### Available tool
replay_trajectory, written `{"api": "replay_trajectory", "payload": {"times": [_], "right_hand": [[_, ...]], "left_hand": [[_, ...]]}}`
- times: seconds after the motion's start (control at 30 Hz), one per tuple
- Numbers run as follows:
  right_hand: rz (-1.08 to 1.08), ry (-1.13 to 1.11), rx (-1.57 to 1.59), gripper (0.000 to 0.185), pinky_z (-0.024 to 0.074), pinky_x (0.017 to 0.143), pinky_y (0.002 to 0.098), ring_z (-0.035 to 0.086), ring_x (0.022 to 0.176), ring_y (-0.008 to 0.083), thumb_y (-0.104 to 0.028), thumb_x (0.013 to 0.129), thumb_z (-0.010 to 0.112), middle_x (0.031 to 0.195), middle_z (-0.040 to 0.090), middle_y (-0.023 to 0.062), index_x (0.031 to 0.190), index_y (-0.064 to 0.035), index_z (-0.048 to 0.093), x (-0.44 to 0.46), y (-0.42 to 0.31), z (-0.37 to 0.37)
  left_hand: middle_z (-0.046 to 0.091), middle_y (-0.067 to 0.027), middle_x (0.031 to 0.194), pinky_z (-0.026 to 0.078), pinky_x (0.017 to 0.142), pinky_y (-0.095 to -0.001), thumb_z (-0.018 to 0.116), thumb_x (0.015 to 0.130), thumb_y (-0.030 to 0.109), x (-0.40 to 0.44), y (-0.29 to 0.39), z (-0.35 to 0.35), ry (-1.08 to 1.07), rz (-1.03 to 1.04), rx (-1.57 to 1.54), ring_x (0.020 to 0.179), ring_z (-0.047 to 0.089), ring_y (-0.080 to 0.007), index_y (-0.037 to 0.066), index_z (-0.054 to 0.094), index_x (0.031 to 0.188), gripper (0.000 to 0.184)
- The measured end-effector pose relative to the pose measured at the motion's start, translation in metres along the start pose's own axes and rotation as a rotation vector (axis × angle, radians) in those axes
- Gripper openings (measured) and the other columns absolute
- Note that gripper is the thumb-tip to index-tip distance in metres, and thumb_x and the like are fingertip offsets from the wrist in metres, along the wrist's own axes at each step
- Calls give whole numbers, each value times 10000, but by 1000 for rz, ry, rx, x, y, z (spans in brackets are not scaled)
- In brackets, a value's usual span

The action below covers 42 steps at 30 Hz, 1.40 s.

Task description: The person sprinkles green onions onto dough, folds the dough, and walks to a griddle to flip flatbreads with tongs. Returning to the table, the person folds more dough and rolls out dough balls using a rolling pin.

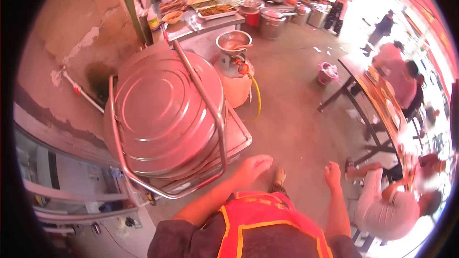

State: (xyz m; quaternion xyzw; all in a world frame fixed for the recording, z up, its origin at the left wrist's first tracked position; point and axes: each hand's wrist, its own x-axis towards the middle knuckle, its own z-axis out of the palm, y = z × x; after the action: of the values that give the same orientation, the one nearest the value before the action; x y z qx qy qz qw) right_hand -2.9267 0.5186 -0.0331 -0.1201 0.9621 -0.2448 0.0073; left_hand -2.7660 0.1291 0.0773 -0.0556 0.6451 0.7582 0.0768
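Wall, cracked and stained (71,43), at far left, with a pale pipe (86,98) running down it. Vessel, large, round, metal, with a ringed lid (158,100), stood right of the wall; contents hidden, weight judged considerable from its bulk, body stiff and not fragile, the smooth lid likely slippery and perhaps hot. Rails, tubular metal (223,148), one on either side of the lid, meeting below; judged the soundest hold, a full wrap of both hands preferable to the bare lid. Tray, pale-rimmed (247,138), projected beneath the vessel. Bowl, metal (222,45), sat above a gas cylinder (229,68), with a yellow hose (258,98) curving down at its right. Left hand (256,167), just beyond the tray's near corner, apart from it; fingers loosely bent, nothing visible in its hold. Apron, red with yellow edging (258,210), worn by the person, at lower centre. Pail, pink-lined (327,73), on the floor farther off. Right hand (331,173), over bare floor, well apart from the vessel; fingers slack and half curled, no object visible in them. Table, long, wooden-topped (370,81), at right, with people seated along it.
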Motion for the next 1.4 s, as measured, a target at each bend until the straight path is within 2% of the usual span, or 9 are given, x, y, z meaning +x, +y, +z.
{"api": "replay_trajectory", "payload": {"times": [0.3, 0.63, 0.83, 0.9, 1.0, 1.07, 1.2, 1.27, 1.4], "right_hand": [[-559, -214, 137, 359, 447, 957, 428, 554, 1090, 372, -60, 824, 655, 1206, 550, 193, 1164, -6, 551, 310, -62, 14], [-236, -443, -316, 398, 413, 994, 456, 492, 1143, 419, -66, 784, 673, 1178, 539, 241, 1145, 3, 522, 456, 56, 56], [175, -487, -376, 259, 450, 935, 439, 547, 1057, 379, -173, 779, 653, 1074, 615, 221, 986, -18, 656, 422, 71, 19], [92, -743, -606, 238, 457, 914, 439, 557, 1047, 370, -212, 813, 617, 1050, 633, 205, 952, -26, 671, 424, 88, 27], [22, -786, -610, 257, 455, 898, 441, 562, 1039, 358, -270, 852, 557, 1025, 650, 175, 874, -52, 691, 428, 97, 54], [-168, -741, -654, 232, 449, 906, 432, 561, 1022, 356, -258, 852, 557, 994, 645, 167, 847, -64, 684, 438, 101, 84], [-242, -471, -189, 216, 446, 920, 445, 559, 1032, 358, -211, 863, 563, 1021, 616, 188, 982, -44, 632, 487, 3, 77], [-177, -458, -8, 250, 454, 918, 458, 558, 1052, 365, -187, 868, 574, 1066, 598, 194, 1062, -33, 606, 506, -53, 56], [-501, -301, 256, 405, 464, 953, 439, 552, 1135, 370, -289, 942, 575, 1245, 558, 191, 1262, -45, 523, 517, -111, 71]], "left_hand": [[617, -66, 1062, 531, 794, -315, 535, 976, 256, 282, 54, -42, 759, 171, -571, 912, 622, -171, 33, 542, 1191, 310], [325, 9, 492, 209, 340, -320, 624, 836, 356, 537, 63, -474, 1496, 325, -944, 374, 334, -143, 164, 364, 636, 380], [557, -57, 861, 477, 611, -399, 600, 857, 559, 573, -68, -725, 1103, 205, -812, 793, 552, -246, 151, 527, 1218, 549], [576, -107, 989, 524, 778, -371, 647, 858, 473, 573, -36, -731, 1202, 226, -865, 938, 563, -245, 41, 518, 1204, 569], [606, -107, 912, 526, 733, -324, 610, 913, 336, 546, 16, -692, 1250, -37, 665, 838, 588, -222, -20, 577, 1050, 382], [626, -107, 861, 526, 704, -293, 585, 950, 244, 533, 38, -656, 1235, 24, 932, 771, 604, -206, -60, 616, 946, 306], [665, -151, 964, 531, 766, -271, 547, 970, 179, 518, 84, -530, 1278, -56, 836, 885, 643, -215, -96, 604, 984, 281], [628, -181, 1050, 546, 831, -280, 540, 967, 134, 515, -17, -550, 1102, 471, 6, 973, 630, -252, -115, 564, 1063, 268], [589, -196, 1118, 556, 865, -288, 544, 951, 87, 461, 18, -316, 821, 461, -781, 995, 617, -234, -97, 492, 1214, 324]]}}
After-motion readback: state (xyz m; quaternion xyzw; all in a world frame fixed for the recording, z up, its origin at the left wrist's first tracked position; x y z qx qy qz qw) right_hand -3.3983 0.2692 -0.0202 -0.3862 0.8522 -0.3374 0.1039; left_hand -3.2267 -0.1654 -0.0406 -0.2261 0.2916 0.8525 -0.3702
